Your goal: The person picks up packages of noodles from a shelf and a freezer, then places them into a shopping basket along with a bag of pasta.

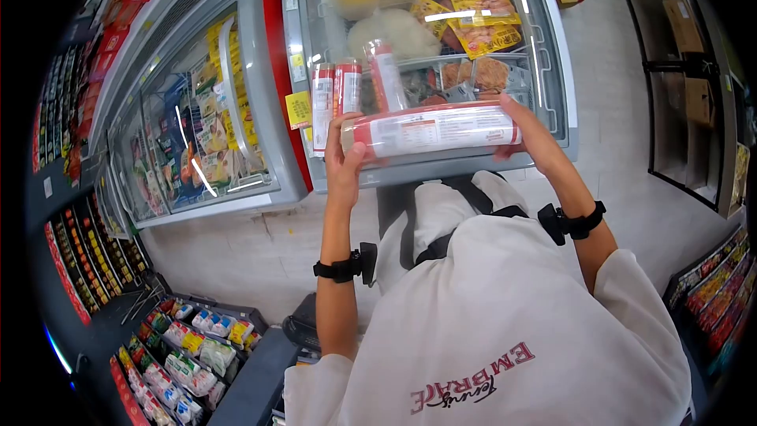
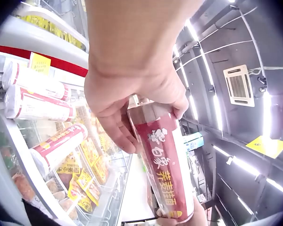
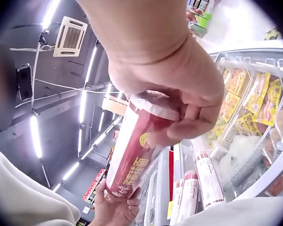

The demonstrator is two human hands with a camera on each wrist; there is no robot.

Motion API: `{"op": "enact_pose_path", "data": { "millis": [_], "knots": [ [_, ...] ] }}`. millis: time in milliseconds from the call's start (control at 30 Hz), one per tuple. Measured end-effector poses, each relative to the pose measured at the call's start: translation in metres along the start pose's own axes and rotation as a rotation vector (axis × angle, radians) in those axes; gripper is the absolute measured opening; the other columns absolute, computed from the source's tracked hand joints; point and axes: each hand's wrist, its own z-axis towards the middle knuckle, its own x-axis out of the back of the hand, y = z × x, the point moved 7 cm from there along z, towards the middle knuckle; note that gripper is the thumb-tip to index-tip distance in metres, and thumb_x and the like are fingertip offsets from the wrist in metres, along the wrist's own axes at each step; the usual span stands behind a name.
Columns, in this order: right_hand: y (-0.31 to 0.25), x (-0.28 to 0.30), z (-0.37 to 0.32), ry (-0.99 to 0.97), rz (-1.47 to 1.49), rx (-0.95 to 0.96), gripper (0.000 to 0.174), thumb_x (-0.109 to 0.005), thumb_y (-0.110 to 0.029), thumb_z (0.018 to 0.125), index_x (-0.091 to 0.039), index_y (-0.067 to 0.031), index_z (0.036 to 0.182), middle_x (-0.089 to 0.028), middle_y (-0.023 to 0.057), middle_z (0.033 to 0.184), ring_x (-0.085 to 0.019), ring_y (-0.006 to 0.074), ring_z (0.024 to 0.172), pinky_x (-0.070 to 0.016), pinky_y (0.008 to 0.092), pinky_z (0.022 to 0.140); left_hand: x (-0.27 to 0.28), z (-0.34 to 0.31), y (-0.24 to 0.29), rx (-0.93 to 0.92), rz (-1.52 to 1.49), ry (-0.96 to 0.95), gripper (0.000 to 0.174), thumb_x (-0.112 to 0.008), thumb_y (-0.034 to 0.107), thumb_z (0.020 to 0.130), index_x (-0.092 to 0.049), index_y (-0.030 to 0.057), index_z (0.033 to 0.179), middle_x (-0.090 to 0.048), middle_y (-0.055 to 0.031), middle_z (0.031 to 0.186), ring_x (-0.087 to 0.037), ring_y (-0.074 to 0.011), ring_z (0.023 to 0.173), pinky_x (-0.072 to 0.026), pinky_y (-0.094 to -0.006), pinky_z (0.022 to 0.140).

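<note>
A long cylindrical pack of dried noodles [image 1: 434, 130], red and white in clear wrap, is held level across the front of the chest freezer. My left hand [image 1: 344, 154] grips its left end, thumb on the near side. The other end is in my right hand [image 1: 530, 132], with fingers wrapped round it. In the left wrist view, Chinese lettering shows on the red side of the held noodle pack [image 2: 160, 160]. Three similar noodle packs lie on the freezer's glass lid: two side by side [image 1: 322, 106] at the left, and one slanted pack [image 1: 386, 79] beside them.
Under the lid of the chest freezer [image 1: 564, 87] are yellow food bags [image 1: 485, 24] and other frozen packs. A second freezer [image 1: 189, 110] stands at left, with a yellow price tag [image 1: 299, 110] between them. Shelves of packaged goods [image 1: 193, 347] sit at lower left; a black-framed rack [image 1: 670, 110] stands right.
</note>
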Motion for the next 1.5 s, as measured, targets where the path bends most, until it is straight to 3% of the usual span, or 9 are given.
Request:
{"op": "enact_pose_path", "data": {
  "millis": [333, 467, 600, 800, 867, 933, 1000, 1300, 1500],
  "knots": [
    [-0.003, 0.002, 0.002, -0.089, 0.065, 0.148, 0.058, -0.041, -0.052, 0.096, -0.052, -0.0007, 0.12, -0.067, 0.0118, 0.086, -0.066, 0.0192, 0.062, -0.0524, 0.0276, 0.053, 0.006, -0.007, 0.012, -0.092, 0.093, 0.046, 0.055, -0.065, 0.041, 0.08, -0.05, 0.0031, 0.116, -0.055, -0.0086, 0.105, -0.059, -0.0171, 0.09, -0.0562, -0.0307, 0.062],
    [-0.003, 0.005, 0.003, -0.16, 0.171, 0.283, 0.056, -0.061, -0.031, 0.088, -0.043, -0.0023, 0.132, -0.061, 0.0114, 0.105, -0.064, 0.0203, 0.082, -0.0555, 0.0306, 0.062, 0.002, -0.009, 0.02, -0.171, 0.173, 0.056, 0.05, -0.061, 0.042, 0.085, -0.052, 0.0046, 0.115, -0.058, -0.0077, 0.1, -0.061, -0.0156, 0.085, -0.0535, -0.0274, 0.053],
    [-0.029, -0.004, -0.008, -0.185, 0.106, 0.579, 0.073, -0.072, -0.014, 0.078, -0.036, -0.0061, 0.141, -0.054, 0.0104, 0.122, -0.059, 0.0191, 0.101, -0.0575, 0.0326, 0.069, 0.005, -0.018, 0.004, 0.213, 0.093, 0.179, 0.054, -0.046, 0.052, 0.092, -0.055, 0.0033, 0.114, -0.065, -0.0088, 0.094, -0.064, -0.0136, 0.074, -0.0463, -0.0243, 0.04],
    [-0.023, -0.001, 0.0, -0.128, 0.043, 0.48, 0.062, -0.072, -0.015, 0.079, -0.045, -0.0049, 0.134, -0.059, 0.0095, 0.113, -0.061, 0.016, 0.094, -0.0566, 0.0284, 0.065, 0.01, -0.028, -0.01, 0.307, 0.128, 0.255, 0.053, -0.043, 0.05, 0.095, -0.054, 0.0019, 0.115, -0.067, -0.0109, 0.093, -0.067, -0.0153, 0.076, -0.0523, -0.0243, 0.048],
    [-0.012, 0.004, 0.011, -0.088, -0.051, 0.55, 0.056, -0.07, -0.018, 0.082, -0.047, -0.0038, 0.13, -0.06, 0.0093, 0.109, -0.061, 0.0148, 0.092, -0.0554, 0.0275, 0.062, 0.013, -0.029, 0.0, 0.025, 0.036, 0.315, 0.045, -0.055, 0.035, 0.093, -0.046, 0.0055, 0.126, -0.063, -0.0131, 0.107, -0.067, -0.0179, 0.084, -0.0571, -0.0272, 0.056],
    [-0.015, 0.007, 0.013, -0.043, -0.144, 0.625, 0.05, -0.067, -0.022, 0.084, -0.049, -0.0026, 0.127, -0.061, 0.0091, 0.106, -0.062, 0.0137, 0.09, -0.0543, 0.0265, 0.058, 0.002, -0.033, 0.013, -0.005, 0.007, 0.239, 0.049, -0.06, 0.028, 0.09, -0.041, 0.0082, 0.13, -0.059, -0.0132, 0.113, -0.067, -0.0188, 0.087, -0.058, -0.0285, 0.058],
    [0.002, 0.005, 0.018, -0.069, 0.078, 0.143, 0.048, -0.061, -0.031, 0.088, -0.05, -0.001, 0.124, -0.062, 0.0091, 0.102, -0.062, 0.0128, 0.086, -0.0516, 0.0267, 0.054, -0.004, -0.038, 0.018, -0.011, -0.07, 0.135, 0.067, -0.068, 0.02, 0.083, -0.031, 0.0125, 0.138, -0.053, -0.013, 0.122, -0.066, -0.0196, 0.092, -0.0584, -0.0289, 0.058],
    [-0.022, -0.016, 0.007, -0.265, 0.03, 0.327, 0.053, -0.06, -0.023, 0.083, -0.044, -0.0077, 0.132, -0.061, 0.0092, 0.107, -0.064, 0.0163, 0.068, -0.0493, 0.0244, 0.051, 0.014, -0.043, 0.021, 0.071, 0.273, 0.205, 0.052, -0.062, 0.04, 0.088, -0.045, 0.0089, 0.126, -0.06, -0.0097, 0.103, -0.06, -0.0112, 0.07, -0.0503, -0.0235, 0.047],
    [-0.02, -0.01, 0.006, -0.273, 0.004, 0.346, 0.056, -0.063, -0.024, 0.08, -0.045, -0.007, 0.13, -0.061, 0.0101, 0.104, -0.064, 0.0157, 0.065, -0.0488, 0.0236, 0.049, 0.011, -0.045, 0.022, 0.039, 0.301, 0.208, 0.05, -0.061, 0.04, 0.088, -0.046, 0.0089, 0.124, -0.061, -0.0093, 0.101, -0.06, -0.0103, 0.069, -0.0487, -0.0227, 0.047]
  ]
}}
